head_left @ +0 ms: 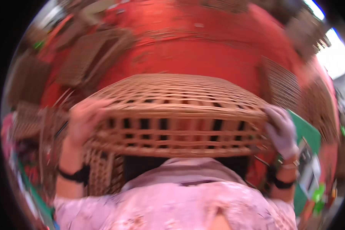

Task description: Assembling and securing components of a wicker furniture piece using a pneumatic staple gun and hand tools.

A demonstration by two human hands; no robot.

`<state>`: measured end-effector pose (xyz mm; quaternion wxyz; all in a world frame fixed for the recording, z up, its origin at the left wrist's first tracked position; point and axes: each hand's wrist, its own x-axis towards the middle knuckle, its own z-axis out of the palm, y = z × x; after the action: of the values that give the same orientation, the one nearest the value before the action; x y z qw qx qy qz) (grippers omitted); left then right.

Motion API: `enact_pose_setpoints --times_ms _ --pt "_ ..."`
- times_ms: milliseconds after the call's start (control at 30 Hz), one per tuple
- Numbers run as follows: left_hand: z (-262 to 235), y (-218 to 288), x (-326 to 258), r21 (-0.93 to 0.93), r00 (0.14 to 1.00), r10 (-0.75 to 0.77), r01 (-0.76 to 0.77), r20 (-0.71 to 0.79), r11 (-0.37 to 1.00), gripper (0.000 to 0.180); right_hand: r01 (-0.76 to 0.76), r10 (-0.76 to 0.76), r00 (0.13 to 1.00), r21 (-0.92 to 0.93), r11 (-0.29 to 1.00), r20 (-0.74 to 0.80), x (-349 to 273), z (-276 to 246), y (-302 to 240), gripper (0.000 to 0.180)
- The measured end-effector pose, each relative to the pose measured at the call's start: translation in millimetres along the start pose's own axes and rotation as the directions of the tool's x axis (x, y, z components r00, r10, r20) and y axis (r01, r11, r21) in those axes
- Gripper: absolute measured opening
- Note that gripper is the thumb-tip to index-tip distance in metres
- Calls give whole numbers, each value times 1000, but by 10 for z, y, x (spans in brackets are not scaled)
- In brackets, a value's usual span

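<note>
A large tan wicker basket (180, 94) with an open lattice weave lies across my lap, its long side facing me. At its left end my left hand (86, 119) is closed around the edge, somewhat smeared by motion. My right hand (281, 128), in what looks like a pale thin glove, grips the right end, its fingers curled over the rim. Dark gaps and brownish strips show through the weave. Under the basket's left side, another woven piece (99, 168) is partly hidden.
Red floor (168, 55) with scattered cane scraps stretches ahead. Blurred wicker pieces (84, 57) lie at the far left. More woven panels (281, 84) stand at the right. A green board (304, 132) is beside my right wrist, near a bright green object (318, 197).
</note>
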<state>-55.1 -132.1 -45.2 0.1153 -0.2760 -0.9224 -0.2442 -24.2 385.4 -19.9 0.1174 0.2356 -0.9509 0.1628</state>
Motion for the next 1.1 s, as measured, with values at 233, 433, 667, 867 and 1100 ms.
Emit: enact_pose_setpoints --times_ms 233,433,667,867,1100 --pt "93 377 112 123 1000 19 -18 -3 992 32 -218 189 923 -50 975 -334 -546 -589 204 32" --pt "583 1479 911 -66 945 315 -310 94 949 45 -798 739 408 184 574 -537 -1885 -1130 858 28" --pt "1441 2195 1480 -133 938 340 -328 73 935 50 -990 970 -54 139 -22 -235 -3211 -1060 1431 64" --pt "1839 2422 1634 -16 974 220 -220 57 975 48 -895 998 -53 442 -55 16 -3302 -612 1489 62" --pt "1861 2431 1600 -33 995 104 -103 13 994 42 -683 998 25 730 -24 57 -3191 -497 1774 58"
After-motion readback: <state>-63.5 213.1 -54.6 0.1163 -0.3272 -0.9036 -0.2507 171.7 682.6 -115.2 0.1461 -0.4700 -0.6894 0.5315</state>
